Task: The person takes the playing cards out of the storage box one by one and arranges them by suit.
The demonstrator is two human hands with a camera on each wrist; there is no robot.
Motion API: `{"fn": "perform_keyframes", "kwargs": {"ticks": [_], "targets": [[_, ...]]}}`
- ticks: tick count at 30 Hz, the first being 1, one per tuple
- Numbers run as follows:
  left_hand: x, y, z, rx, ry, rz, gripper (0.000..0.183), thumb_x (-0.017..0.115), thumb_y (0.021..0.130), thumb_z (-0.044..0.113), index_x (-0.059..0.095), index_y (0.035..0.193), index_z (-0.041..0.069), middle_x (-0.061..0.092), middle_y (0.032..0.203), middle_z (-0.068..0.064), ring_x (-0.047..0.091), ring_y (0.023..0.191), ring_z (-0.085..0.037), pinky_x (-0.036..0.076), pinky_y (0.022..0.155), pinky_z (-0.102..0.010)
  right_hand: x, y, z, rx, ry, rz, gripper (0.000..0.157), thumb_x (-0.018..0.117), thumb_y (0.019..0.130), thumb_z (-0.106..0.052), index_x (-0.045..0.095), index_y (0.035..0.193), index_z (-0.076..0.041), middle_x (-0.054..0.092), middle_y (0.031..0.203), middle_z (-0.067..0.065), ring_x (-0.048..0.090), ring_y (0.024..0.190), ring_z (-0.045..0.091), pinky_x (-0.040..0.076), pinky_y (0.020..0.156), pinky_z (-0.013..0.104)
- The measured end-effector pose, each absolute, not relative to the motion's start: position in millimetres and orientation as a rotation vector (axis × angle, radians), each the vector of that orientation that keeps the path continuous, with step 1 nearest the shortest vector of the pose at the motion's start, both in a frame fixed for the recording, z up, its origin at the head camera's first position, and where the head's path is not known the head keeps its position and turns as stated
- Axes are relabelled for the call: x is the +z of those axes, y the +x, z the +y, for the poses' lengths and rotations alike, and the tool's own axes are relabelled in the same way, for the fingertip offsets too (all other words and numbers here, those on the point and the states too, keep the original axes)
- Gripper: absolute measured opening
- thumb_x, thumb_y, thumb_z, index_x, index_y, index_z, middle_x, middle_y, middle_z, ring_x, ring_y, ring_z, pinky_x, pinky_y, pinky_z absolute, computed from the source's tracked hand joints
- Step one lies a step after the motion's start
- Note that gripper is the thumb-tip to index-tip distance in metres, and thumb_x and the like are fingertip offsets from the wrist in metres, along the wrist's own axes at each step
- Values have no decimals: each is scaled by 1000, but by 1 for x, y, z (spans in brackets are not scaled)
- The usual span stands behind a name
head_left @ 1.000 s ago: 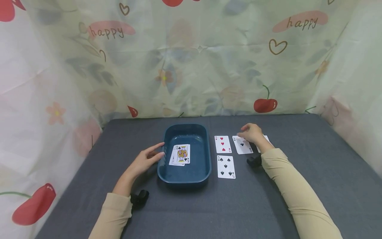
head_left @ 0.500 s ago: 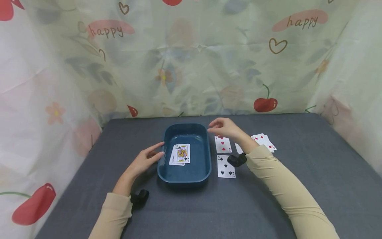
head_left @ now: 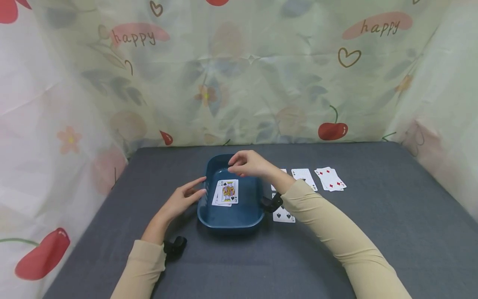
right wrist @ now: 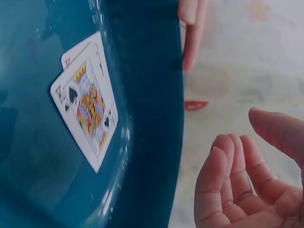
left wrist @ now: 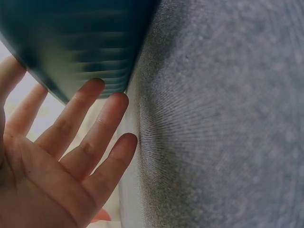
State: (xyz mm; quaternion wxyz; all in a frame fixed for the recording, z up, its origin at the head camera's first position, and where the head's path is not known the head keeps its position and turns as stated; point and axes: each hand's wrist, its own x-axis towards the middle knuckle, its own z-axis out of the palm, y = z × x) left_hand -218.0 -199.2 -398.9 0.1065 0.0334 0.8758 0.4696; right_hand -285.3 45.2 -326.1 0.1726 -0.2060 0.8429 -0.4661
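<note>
My right hand [head_left: 248, 164] hovers over the far part of the blue tray [head_left: 231, 226]. In the right wrist view its fingers [right wrist: 209, 180] curve loosely, the thumb stands apart from them, and nothing is between them. Inside the tray lies a small pile of playing cards with the king of spades [head_left: 229, 192] on top; a red-marked card peeks out beneath it. At the tray's left side, my left hand [head_left: 183, 201] rests its fingertips near the rim, fingers spread and fairly straight in the left wrist view.
Right of the tray lie a five of spades [head_left: 284, 216], partly behind the right wrist camera [head_left: 271, 202], a club card [head_left: 303, 176], and overlapping cards with a diamond card [head_left: 330, 178] on top. My right wrist mostly covers another card [head_left: 273, 187]. A patterned curtain [head_left: 246, 83] stands behind the grey table.
My right hand has moved left, from over the club card, past the heart card, to above the tray. The diamond cards have come into full view. My left hand has stayed in place.
</note>
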Motion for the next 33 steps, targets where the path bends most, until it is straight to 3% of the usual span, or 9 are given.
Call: {"fn": "perform_keyframes", "kwargs": {"ticks": [5, 14, 19, 33], "targets": [[-399, -218, -199, 1400, 124, 2569, 53, 53, 93, 40, 36, 143, 31, 45, 142, -15, 49, 125, -34, 37, 103, -58, -333, -288, 28, -1280, -607, 2393, 31, 66, 86, -17, 61, 113, -3, 67, 100, 13, 63, 92, 30, 54, 83, 40], [-398, -216, -200, 1417, 153, 2577, 55, 53, 93, 43, 36, 143, 29, 51, 137, -15, 52, 122, -32, 39, 102, -55, -349, -292, 7, -1197, -565, 2444, 31, 67, 85, -14, 61, 112, 0, 63, 94, 11, 62, 91, 31, 54, 79, 36], [-399, -216, -200, 1427, 158, 2567, 57, 53, 92, 45, 36, 144, 29, 51, 137, -15, 51, 123, -32, 40, 102, -54, -358, -296, 1, -1114, -500, 2537, 32, 70, 82, -12, 62, 111, 0, 63, 93, 11, 58, 80, 19, 49, 69, 25], [-399, -216, -200, 1424, 130, 2565, 56, 54, 91, 46, 37, 143, 31, 48, 140, -15, 50, 125, -33, 36, 104, -57, -377, -305, 1, -806, -429, 2645, 51, 81, 69, -13, 58, 114, -5, 61, 114, 14, 56, 102, 26, 48, 89, 34]]}}
